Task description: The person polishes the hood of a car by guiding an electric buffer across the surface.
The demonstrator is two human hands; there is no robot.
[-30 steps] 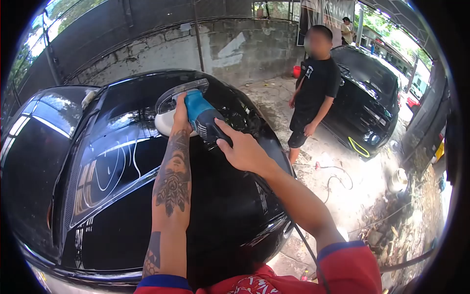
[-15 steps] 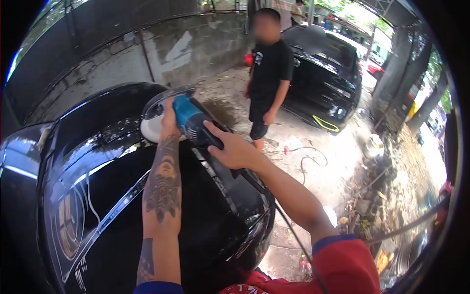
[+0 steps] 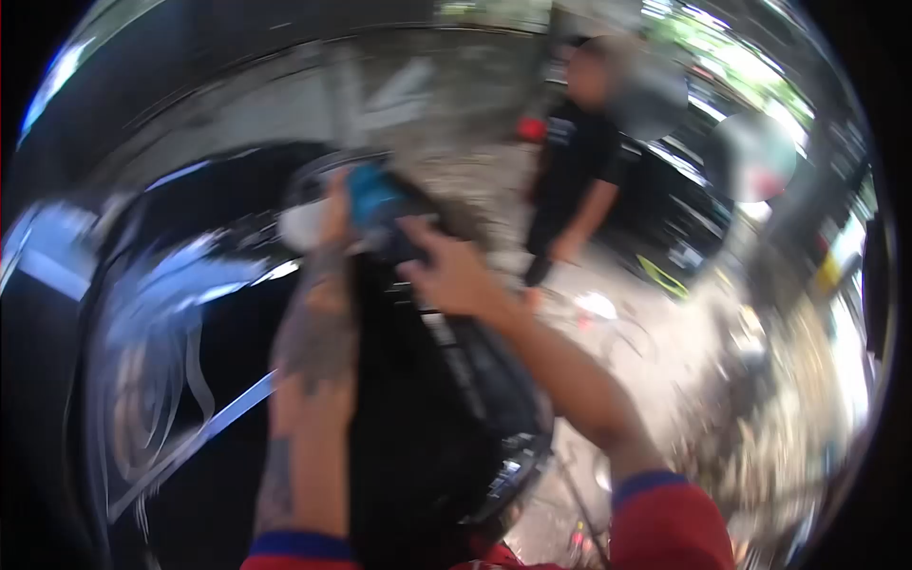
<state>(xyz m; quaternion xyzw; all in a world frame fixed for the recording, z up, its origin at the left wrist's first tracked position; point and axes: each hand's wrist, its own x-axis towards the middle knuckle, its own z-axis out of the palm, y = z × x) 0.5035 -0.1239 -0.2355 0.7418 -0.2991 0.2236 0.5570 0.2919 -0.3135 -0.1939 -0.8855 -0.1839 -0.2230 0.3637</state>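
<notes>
Over the black car [image 3: 408, 408], the left hand [image 3: 336, 207] and right hand [image 3: 450, 270] hold a blue tool [image 3: 375, 197] — rubbing, it seems; sliding it would need both.

A single wide, round-edged view looks from the person's head, close above the nearer black car [image 3: 408, 408], facing forward and down across it to the wall [image 3: 456, 104] beyond; blur makes the exact tilt uncertain.

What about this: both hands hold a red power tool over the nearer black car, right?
Not red: the head view shows the power tool is blue and black. The left hand and right hand hold it over the nearer black car.
</notes>
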